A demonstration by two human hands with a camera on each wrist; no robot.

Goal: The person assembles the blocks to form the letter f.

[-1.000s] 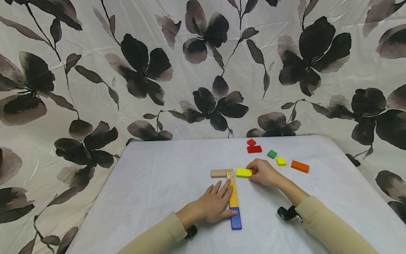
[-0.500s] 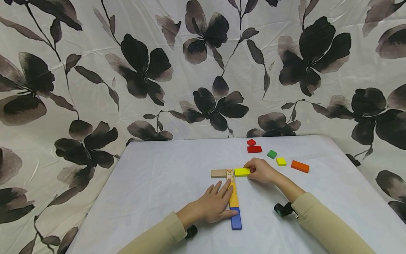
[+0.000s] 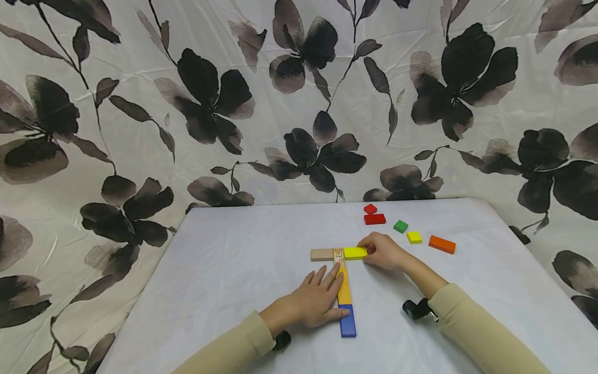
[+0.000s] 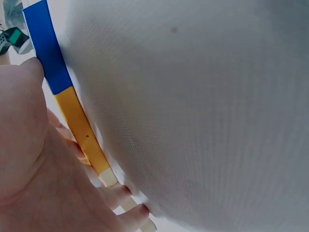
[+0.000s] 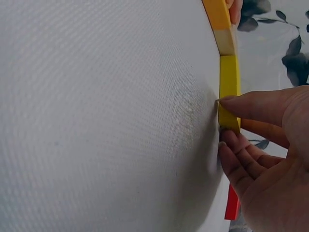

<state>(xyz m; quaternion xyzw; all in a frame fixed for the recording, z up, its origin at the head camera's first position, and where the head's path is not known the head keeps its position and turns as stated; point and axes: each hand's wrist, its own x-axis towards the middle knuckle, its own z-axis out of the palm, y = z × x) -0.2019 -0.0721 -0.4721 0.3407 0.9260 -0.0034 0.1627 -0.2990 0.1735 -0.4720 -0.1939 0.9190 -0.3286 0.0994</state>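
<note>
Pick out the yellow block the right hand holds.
The long yellow block: the right hand pinches it, while the short yellow block lies untouched.

Head camera faces forward and down across the white cloth-covered surface. Wrist cameras face left hand and right hand closely; both frame the orange-yellow rectangular block.

head: bright, even | wrist views: dimmer | right wrist: soft shadow
</note>
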